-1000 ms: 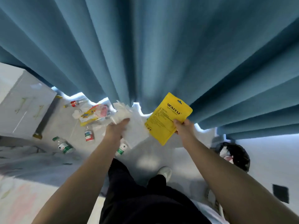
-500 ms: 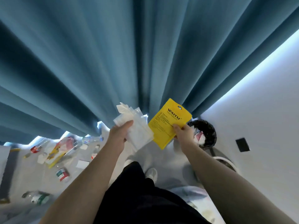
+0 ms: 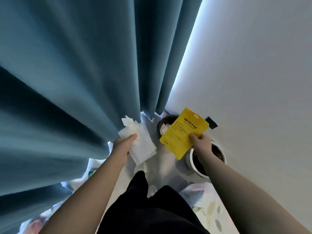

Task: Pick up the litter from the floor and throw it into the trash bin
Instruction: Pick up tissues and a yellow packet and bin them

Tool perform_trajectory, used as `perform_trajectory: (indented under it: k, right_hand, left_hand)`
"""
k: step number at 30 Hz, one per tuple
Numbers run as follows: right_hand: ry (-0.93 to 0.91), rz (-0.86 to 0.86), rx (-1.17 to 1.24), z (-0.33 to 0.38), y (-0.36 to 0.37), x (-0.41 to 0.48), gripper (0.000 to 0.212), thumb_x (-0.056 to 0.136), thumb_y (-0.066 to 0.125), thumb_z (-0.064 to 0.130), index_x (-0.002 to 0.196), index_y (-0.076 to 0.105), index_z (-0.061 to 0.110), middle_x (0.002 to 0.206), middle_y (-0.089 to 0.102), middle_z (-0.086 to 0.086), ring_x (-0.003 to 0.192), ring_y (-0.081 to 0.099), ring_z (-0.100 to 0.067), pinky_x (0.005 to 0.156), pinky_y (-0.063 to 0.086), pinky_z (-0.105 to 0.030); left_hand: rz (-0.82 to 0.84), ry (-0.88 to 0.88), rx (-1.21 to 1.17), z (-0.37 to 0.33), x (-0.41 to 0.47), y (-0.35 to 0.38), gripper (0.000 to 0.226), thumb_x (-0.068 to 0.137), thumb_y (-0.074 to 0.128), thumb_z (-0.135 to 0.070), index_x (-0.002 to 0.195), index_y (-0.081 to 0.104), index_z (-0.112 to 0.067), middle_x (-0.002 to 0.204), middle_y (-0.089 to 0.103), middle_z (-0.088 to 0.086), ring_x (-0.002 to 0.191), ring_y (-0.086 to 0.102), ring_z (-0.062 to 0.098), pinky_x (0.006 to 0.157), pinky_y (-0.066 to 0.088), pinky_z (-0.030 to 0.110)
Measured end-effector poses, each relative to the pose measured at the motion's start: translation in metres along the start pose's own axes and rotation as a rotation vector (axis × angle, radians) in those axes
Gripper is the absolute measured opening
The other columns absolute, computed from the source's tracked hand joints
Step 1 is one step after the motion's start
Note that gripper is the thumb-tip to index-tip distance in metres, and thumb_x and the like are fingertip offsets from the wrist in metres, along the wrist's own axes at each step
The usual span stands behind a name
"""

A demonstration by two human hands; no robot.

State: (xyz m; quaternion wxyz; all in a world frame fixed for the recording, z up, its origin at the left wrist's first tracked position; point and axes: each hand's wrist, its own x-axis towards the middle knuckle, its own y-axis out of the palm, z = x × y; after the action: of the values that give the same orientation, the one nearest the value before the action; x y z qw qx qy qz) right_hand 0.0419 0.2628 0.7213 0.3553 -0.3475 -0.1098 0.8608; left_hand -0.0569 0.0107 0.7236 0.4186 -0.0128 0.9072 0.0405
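A blue curtain (image 3: 67,81) hung at the left. The black trash bin (image 3: 161,123) stood on the floor, partly behind the yellow WAITU pouch (image 3: 182,132) pinched by the right hand (image 3: 201,143). The left hand (image 3: 122,148) gripped a white plastic wrapper (image 3: 141,144) beside the curtain.

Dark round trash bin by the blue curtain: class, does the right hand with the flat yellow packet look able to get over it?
Probably yes: the right hand holds the flat yellow packet just before the dark round trash bin, and nothing shows between them.
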Motion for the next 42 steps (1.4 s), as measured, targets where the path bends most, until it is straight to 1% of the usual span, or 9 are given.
perform_trajectory:
  k: [4,7,11,18,25,32,37,39,42]
  right_hand:
    - [0.017,-0.034,-0.07,-0.006,-0.015,0.031,0.001,0.092,0.061,0.019,0.091,0.061,0.018,0.093,0.065,-0.004,0.089,0.063,-0.027,0.084,0.052,-0.045]
    - [0.039,0.019,-0.151,-0.015,-0.024,0.061,0.002,0.092,0.061,0.019,0.09,0.06,0.018,0.09,0.064,-0.003,0.086,0.061,-0.025,0.076,0.046,-0.035]
    - [0.077,0.101,-0.17,-0.029,-0.025,0.114,0.004,0.094,0.058,0.018,0.093,0.06,0.021,0.089,0.064,0.001,0.085,0.06,-0.021,0.074,0.044,-0.032]
    - [0.063,0.248,-0.291,-0.096,0.006,0.258,0.009,0.096,0.056,0.02,0.1,0.063,0.021,0.097,0.068,0.001,0.091,0.063,-0.019,0.081,0.051,-0.036]
    - [0.097,0.199,-0.269,-0.203,0.037,0.35,0.008,0.095,0.058,0.025,0.098,0.063,0.02,0.093,0.067,0.002,0.088,0.062,-0.016,0.077,0.05,-0.033]
    - [0.145,0.141,-0.19,-0.266,0.064,0.391,0.004,0.094,0.06,0.022,0.093,0.061,0.025,0.092,0.066,0.005,0.09,0.063,-0.015,0.082,0.051,-0.035]
    - [0.164,0.143,-0.214,-0.267,0.078,0.401,0.002,0.095,0.06,0.022,0.096,0.061,0.021,0.093,0.065,0.005,0.091,0.063,-0.017,0.086,0.052,-0.039]
    - [0.175,0.148,-0.228,-0.258,0.082,0.404,0.006,0.095,0.059,0.023,0.1,0.062,0.021,0.095,0.065,0.004,0.092,0.062,-0.016,0.088,0.051,-0.039]
    - [0.184,0.164,-0.251,-0.249,0.097,0.411,0.015,0.096,0.058,0.025,0.107,0.064,0.019,0.103,0.066,0.002,0.098,0.062,-0.018,0.09,0.051,-0.039]
  left_hand:
    - [0.0,-0.036,0.202,-0.01,0.042,0.046,0.033,0.077,0.077,-0.014,0.107,0.065,-0.01,0.097,0.07,0.009,0.083,0.065,0.024,0.075,0.049,0.03]
    - [-0.05,-0.096,0.315,-0.003,0.066,0.078,0.034,0.077,0.077,-0.017,0.106,0.063,-0.01,0.097,0.067,0.008,0.082,0.063,0.023,0.072,0.046,0.027]
    - [-0.097,-0.134,0.436,0.013,0.103,0.117,0.033,0.077,0.077,-0.016,0.105,0.063,-0.004,0.093,0.065,0.009,0.076,0.06,0.023,0.058,0.044,0.025]
    - [-0.131,-0.172,0.606,0.093,0.227,0.189,0.033,0.077,0.076,-0.018,0.104,0.063,-0.005,0.094,0.067,0.01,0.081,0.064,0.025,0.071,0.048,0.031]
    - [-0.057,-0.206,0.729,0.181,0.359,0.258,0.025,0.081,0.071,-0.017,0.1,0.06,-0.006,0.086,0.061,0.007,0.081,0.06,0.024,0.071,0.047,0.029]
    - [0.073,-0.181,0.858,0.242,0.443,0.297,0.035,0.084,0.069,-0.019,0.114,0.06,-0.003,0.104,0.06,0.011,0.091,0.056,0.022,0.076,0.045,0.029]
    - [0.149,-0.047,1.15,0.244,0.453,0.269,0.025,0.081,0.069,-0.026,0.103,0.064,-0.016,0.1,0.061,0.002,0.091,0.058,0.019,0.075,0.043,0.027]
    - [0.112,0.081,1.265,0.234,0.446,0.25,0.041,0.08,0.07,-0.024,0.119,0.062,-0.014,0.117,0.06,0.007,0.108,0.057,0.026,0.089,0.045,0.032]
    - [0.079,0.232,1.405,0.22,0.438,0.224,0.043,0.079,0.07,-0.022,0.12,0.06,-0.017,0.128,0.048,0.011,0.119,0.046,0.031,0.098,0.043,0.044]
